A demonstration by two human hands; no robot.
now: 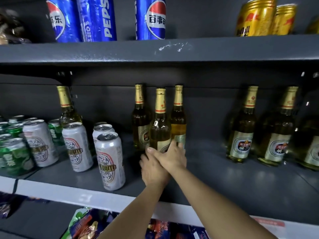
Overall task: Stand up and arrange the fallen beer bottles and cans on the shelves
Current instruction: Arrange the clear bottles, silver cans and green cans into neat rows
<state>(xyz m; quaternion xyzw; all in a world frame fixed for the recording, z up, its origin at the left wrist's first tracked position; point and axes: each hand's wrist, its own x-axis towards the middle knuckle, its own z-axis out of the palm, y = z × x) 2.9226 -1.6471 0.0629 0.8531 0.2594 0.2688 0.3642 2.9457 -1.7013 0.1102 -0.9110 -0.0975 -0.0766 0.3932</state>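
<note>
Your right hand clasps the front bottle base, left hand pressed beneath, steadying it upright among neighbouring bottles

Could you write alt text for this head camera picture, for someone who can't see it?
Both hands, left hand under right hand, reach the base of the front bottle in a trio of upright beer bottles on a dark shelf. White cans and green cans stand to the left.
</note>
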